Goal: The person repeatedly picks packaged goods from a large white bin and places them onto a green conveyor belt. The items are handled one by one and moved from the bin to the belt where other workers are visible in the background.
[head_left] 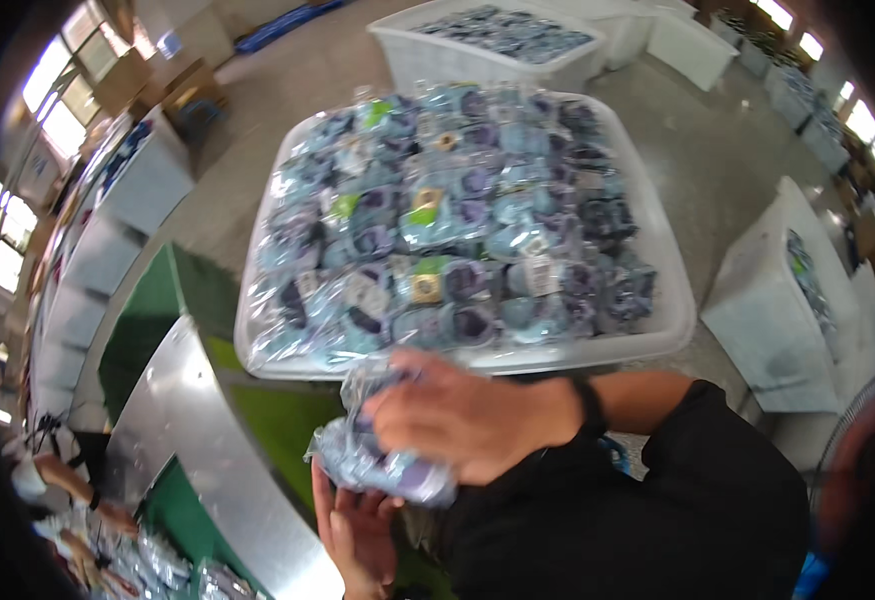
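My right hand (442,410) is closed over a clear plastic bag of bluish-purple shoes (387,470), and the hand is a little blurred. The bag is in front of the near rim of a large white tub (597,352). Below the bag, my left hand (365,535) has its palm turned up and its fingers apart. Its fingertips lie at the bag's lower edge, partly covered by it; whether they carry weight is unclear. Many similar bagged shoes (447,215) fill the tub in rows, some with green or tan tags.
A metal-topped table (192,420) with green sides stands at left. Beyond it, another person's arm (72,485) reaches over more bagged goods. Another filled white tub (477,65) is behind, and a white bin (767,310) stands at right. A fan guard (847,430) shows at far right.
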`<state>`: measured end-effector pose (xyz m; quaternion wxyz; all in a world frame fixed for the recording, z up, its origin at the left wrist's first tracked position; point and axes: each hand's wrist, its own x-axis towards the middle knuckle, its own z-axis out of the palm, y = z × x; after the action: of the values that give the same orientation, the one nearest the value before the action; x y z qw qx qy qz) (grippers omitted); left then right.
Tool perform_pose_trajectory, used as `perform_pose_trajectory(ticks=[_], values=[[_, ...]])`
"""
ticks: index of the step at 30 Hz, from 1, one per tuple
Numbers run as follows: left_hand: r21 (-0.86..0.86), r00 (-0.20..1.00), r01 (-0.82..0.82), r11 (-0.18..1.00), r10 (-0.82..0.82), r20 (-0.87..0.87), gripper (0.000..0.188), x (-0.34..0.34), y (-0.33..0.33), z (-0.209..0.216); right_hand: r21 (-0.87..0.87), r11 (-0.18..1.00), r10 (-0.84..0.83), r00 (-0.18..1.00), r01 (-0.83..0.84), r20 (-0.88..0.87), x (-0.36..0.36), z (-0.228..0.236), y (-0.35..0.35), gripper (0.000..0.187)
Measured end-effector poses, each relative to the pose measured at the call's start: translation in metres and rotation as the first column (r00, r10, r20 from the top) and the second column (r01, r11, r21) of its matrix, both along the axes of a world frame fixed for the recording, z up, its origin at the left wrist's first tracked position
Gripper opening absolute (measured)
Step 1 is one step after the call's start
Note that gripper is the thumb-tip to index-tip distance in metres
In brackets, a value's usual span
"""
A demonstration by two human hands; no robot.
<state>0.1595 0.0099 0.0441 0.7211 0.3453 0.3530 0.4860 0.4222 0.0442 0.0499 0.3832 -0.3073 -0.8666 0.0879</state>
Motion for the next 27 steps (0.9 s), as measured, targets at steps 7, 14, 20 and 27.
perform_pose_trajectory(ticks=[7,14,20,27], values=[[0.048,0.918,-0.012,0.999,0.03,-0.395,0.044,-0.034,0.008,-0.005,-0.401,0.651,-0.729,0.678,0.645,-0.092,0.218,0.043,-0.092,0.061],[0.031,0.866,-0.049,0.998,0.058,-0.497,0.039,-0.092,0.015,-0.029,-0.527,0.448,-0.808,0.58,0.723,0.109,0.326,-0.056,-0.192,0.045],[0.029,0.818,-0.182,0.983,0.167,-0.551,0.033,-0.138,0.016,-0.036,-0.66,0.102,-0.831,0.429,0.744,0.354,0.379,-0.12,-0.214,0.038],[0.085,0.728,-0.35,0.933,0.328,-0.603,0.034,-0.198,0.009,-0.044,-0.25,0.133,-0.945,0.199,0.959,0.261,0.306,-0.148,-0.128,0.043]])
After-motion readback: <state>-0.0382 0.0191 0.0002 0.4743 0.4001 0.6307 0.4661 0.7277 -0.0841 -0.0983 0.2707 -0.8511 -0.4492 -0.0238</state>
